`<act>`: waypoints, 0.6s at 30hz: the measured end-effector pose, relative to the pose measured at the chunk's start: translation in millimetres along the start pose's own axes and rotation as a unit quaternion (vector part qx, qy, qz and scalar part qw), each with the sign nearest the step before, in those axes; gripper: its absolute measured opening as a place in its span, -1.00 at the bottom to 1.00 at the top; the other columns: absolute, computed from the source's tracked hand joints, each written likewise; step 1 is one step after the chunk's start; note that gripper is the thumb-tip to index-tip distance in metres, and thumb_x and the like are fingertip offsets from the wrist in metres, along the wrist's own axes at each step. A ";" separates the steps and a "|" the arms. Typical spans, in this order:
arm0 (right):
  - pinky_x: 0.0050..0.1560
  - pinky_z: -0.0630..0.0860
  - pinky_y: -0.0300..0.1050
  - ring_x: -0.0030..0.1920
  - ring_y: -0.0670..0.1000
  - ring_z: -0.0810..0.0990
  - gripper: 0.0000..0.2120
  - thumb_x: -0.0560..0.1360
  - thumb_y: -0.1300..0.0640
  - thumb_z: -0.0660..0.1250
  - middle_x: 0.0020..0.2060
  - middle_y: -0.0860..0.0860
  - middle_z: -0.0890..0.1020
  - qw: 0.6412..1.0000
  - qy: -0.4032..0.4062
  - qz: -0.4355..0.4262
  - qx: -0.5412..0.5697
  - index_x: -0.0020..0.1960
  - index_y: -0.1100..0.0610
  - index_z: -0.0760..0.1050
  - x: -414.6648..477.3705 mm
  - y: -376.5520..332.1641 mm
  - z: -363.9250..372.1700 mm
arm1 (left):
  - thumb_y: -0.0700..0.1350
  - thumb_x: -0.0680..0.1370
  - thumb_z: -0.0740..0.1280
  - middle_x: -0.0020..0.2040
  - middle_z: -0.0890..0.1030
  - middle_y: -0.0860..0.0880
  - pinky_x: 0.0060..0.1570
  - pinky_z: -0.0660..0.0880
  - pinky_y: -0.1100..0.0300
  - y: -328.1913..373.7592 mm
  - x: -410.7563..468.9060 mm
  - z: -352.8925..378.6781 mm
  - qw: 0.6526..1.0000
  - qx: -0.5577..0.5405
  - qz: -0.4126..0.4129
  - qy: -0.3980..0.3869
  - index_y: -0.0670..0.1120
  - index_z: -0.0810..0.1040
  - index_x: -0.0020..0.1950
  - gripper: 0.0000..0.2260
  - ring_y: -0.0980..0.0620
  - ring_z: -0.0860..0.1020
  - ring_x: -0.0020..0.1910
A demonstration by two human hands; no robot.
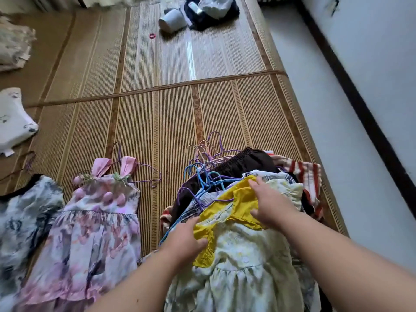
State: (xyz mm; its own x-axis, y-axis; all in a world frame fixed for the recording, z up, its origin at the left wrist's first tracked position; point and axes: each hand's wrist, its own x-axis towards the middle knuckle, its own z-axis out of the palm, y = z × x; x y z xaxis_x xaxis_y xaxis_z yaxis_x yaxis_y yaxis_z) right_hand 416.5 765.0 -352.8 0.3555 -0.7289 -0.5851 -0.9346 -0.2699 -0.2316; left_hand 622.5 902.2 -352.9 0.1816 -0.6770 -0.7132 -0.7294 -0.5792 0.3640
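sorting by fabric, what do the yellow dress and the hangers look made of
The yellow dress looks like thin woven cloth, likely cotton or a blend, matte; it creases and gathers softly. The hangers look like thin wire, seemingly plastic-coated in blue and purple; slim bent loops, slight sheen.

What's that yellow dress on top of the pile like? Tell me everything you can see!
The yellow dress has a bright yellow top with a short sleeve and a pale, flowery skirt gathered at the waist. Its cloth looks thin, soft and crumpled. It lies on top of the pile of clothes on the woven mat. The left hand pinches its yellow sleeve, and the right hand rests on its yellow top. A purple hanger shows at its neck.
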 end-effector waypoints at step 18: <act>-0.18 0.49 -0.08 -0.12 0.05 0.60 -0.93 0.41 0.06 0.31 -0.20 -0.02 0.65 0.984 0.085 -0.153 0.007 -0.16 0.05 0.53 -27.3 2.6 -41.7 | 0.02 0.56 0.26 0.45 0.27 -0.15 0.35 0.29 0.06 -20.9 -41.3 -6.6 0.990 -0.032 -0.079 0.114 -0.06 -0.03 0.55 -0.33 -0.15 0.32 0.38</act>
State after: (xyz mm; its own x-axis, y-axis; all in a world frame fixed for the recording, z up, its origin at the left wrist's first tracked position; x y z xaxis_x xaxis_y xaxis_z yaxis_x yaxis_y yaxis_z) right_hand 403.9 758.0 -305.1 0.6128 -0.7097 -0.3476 -0.7829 -0.4854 -0.3891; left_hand 634.6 939.3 -327.1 0.4398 -0.6563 -0.6131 -0.6383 -0.7086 0.3006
